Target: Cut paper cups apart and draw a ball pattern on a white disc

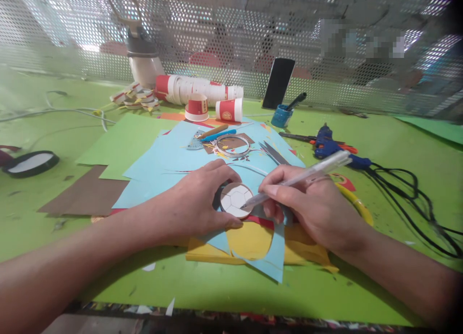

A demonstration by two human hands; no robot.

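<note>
Between the thumb and fingers of my left hand (pixel 195 194) is a small round white disc (pixel 235 197) with dark lines forming a football pattern. My right hand (pixel 304 199) grips a clear pen (pixel 307 172), its tip touching the disc's lower right part. Beneath the hands lie light blue paper (pixel 148 179) and a blue scrap with a round cut-out over yellow paper (pixel 208 252). Just beyond my right hand are scissors (pixel 273 153), partly hidden by that hand. A roll of clear tape (pixel 233 146) lies past the disc.
Paper cups (pixel 202 89) lie stacked at the back, beside a bottle (pixel 144 59). A phone (pixel 278 83) leans against the mesh screen. At right are a blue glue gun (pixel 325 143) with a black cord (pixel 408 199) and a blue pot (pixel 282 116) holding a marker.
</note>
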